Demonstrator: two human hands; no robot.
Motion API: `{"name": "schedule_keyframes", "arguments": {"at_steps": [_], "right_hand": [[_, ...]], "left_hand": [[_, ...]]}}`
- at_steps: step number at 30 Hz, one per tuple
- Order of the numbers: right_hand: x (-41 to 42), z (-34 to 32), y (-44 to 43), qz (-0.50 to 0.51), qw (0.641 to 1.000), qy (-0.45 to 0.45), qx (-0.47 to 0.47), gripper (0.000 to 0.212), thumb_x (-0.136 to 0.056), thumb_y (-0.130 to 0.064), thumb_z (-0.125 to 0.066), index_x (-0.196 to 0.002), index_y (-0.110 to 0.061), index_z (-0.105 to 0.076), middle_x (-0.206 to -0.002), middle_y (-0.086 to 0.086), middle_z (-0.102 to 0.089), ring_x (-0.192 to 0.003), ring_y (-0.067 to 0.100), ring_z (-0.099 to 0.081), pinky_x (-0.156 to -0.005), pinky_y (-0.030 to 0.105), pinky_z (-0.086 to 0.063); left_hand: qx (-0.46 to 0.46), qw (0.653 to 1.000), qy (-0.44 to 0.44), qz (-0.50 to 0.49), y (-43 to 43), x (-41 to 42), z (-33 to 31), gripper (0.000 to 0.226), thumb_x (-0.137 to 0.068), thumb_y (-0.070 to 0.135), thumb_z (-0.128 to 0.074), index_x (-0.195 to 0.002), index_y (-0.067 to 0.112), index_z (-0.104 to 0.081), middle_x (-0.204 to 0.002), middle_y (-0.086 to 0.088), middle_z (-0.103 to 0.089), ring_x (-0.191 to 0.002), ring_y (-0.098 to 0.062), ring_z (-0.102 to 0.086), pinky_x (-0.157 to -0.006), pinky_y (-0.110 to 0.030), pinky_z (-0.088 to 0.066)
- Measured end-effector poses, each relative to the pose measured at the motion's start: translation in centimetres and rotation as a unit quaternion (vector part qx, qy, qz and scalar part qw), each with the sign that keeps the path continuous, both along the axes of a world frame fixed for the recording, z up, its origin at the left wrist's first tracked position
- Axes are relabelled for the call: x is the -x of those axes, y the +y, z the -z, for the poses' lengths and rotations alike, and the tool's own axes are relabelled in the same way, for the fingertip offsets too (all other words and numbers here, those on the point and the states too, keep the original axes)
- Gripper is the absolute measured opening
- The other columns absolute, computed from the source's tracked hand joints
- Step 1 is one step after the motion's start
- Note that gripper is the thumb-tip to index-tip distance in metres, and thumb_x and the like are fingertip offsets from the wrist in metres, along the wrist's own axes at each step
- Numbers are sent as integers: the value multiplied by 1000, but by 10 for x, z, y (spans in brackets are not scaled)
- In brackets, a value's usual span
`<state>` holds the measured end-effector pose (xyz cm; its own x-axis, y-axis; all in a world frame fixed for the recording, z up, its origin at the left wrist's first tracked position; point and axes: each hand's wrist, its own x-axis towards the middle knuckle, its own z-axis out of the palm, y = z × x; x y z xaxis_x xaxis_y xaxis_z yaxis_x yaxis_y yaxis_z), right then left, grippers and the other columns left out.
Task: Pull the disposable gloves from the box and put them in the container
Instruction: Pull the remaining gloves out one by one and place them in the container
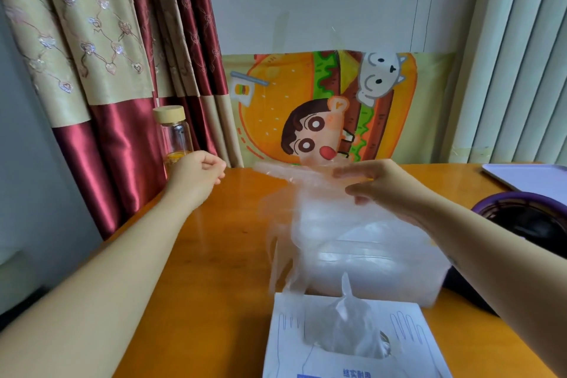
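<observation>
A white glove box [288, 347] printed with hand outlines stands at the near edge of the table, and a clear glove [346, 331] sticks up out of its opening. Just behind it sits a translucent plastic container [423, 279]. My right hand [386, 187] pinches a clear disposable glove [300, 212] between thumb and fingers above the container; the glove hangs down over it, its fingers dangling to the left. My left hand [199, 172] hovers to the left with its fingers curled, apart from the glove and holding nothing.
The orange wooden table [214, 255] holds a glass bottle [173, 132] with a wooden lid at the back left, a purple-rimmed dark bowl [521, 215] and a pale tray [527, 178] at the right. Curtains and a cartoon cloth [306, 107] hang behind.
</observation>
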<state>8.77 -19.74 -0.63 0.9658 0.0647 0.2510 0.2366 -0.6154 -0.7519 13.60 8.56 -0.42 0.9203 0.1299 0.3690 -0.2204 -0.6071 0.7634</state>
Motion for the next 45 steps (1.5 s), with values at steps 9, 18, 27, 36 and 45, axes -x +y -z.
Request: {"name": "schedule_keyframes", "arguments": {"at_steps": [9, 18, 27, 36, 45], "right_hand": [[8, 17, -40, 117, 961, 76, 237, 43, -86, -3, -63, -129, -10, -57, -128, 7, -60, -75, 14, -66, -76, 25, -54], [25, 15, -43, 137, 850, 83, 502, 23, -89, -1, -50, -109, -7, -60, -111, 11, -53, -96, 28, -52, -69, 30, -40], [-13, 38, -28, -53, 868, 161, 467, 83, -80, -45, -69, -147, -16, -28, -144, 9, -40, -128, 26, -40, -106, 38, -38], [-18, 48, -37, 34, 840, 340, 421, 63, -102, -48, -25, -152, -20, -1, -160, 8, -4, -144, 31, -13, -114, 42, -15], [-29, 59, -40, 35, 809, 327, 488, 57, -102, -48, -13, -152, -27, 4, -160, 10, 2, -144, 35, -10, -115, 45, -15]], "left_hand": [[-355, 890, 12, 286, -123, 33, -2, 45, -94, 38, -56, -137, 29, -48, -133, 7, -51, -122, -12, -48, -98, -28, -41], [-589, 715, 209, 313, -172, 9, 19, 61, -98, 2, -42, -152, 26, -25, -159, -1, -21, -143, -24, -25, -112, -34, -31], [-525, 752, 224, 329, -183, 6, 28, 55, -96, 10, -49, -146, 30, -36, -151, -1, -38, -129, -22, -43, -105, -31, -38], [-645, 651, 283, 284, -198, 5, 18, 73, -93, 56, -48, -152, 20, -25, -154, -2, -33, -132, -25, -42, -90, -29, -45], [-674, 646, 255, 251, -195, 5, 35, 57, -103, 44, -34, -148, 9, -31, -152, -12, -32, -136, -28, -36, -106, -34, -32]]}}
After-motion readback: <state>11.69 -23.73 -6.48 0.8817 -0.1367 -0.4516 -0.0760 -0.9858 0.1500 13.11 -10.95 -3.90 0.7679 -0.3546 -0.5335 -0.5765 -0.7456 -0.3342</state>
